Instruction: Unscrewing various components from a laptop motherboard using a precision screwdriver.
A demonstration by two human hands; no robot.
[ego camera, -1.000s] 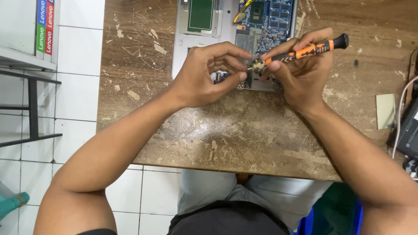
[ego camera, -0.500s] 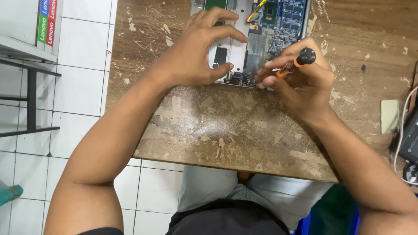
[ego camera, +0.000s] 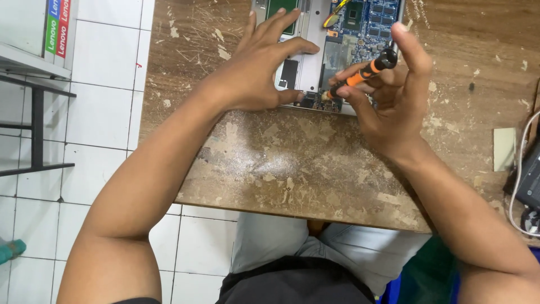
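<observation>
Gripping an orange screwdriver, right hand works the laptop's near edge, left hand spread flat

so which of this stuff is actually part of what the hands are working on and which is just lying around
In use:
- opened laptop, steadied by the left hand
- orange and black screwdriver, held in the right hand, tip down at the laptop's near edge

Lying about:
- pale paper slip at the worn wooden table's right side
- dark device with white cable at the right edge
- boxes on the shelf far left
</observation>
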